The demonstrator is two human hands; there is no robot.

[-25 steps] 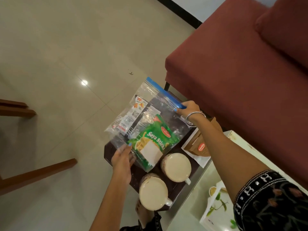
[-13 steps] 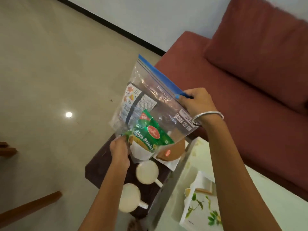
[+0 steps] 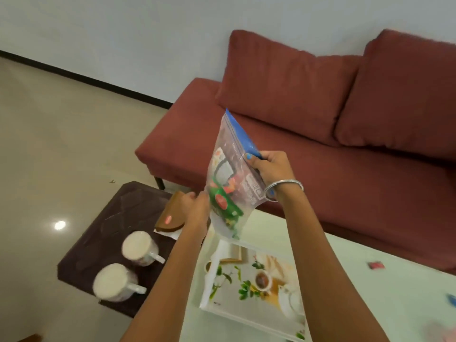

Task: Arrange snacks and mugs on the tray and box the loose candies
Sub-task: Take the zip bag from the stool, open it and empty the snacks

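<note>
**Zip bag of snacks held in both hands above the tray's far edge**

Nearest, on the pale table (image 3: 370,280): a white tray (image 3: 256,309) printed with leaves and a teacup, lying flat. On the same table, well to the right of the tray, a small red candy (image 3: 375,265); a blue item at the right frame edge is cut off and too blurred to name.

Lower left, on a dark low side table (image 3: 98,228): two white mugs, the near mug (image 3: 112,283) and the far mug (image 3: 138,248), both upright, handles pointing right. Just beyond them a brown snack pack (image 3: 172,215) rests on a white packet.

Mid-height: left hand (image 3: 197,208) pinches the lower left edge of a clear zip bag (image 3: 232,174); thumb and fingers closed on the plastic. Right hand (image 3: 269,169), metal bangle at the wrist, grips the bag's upper right side near the blue zip strip. The bag hangs tilted in the air, over the tray's far edge, touching neither table. Inside it: a green snack packet (image 3: 224,206) and what looks like a white printed packet above it, blurred by motion.

Farthest: a red sofa (image 3: 320,144) with two back cushions against a light wall.
</note>
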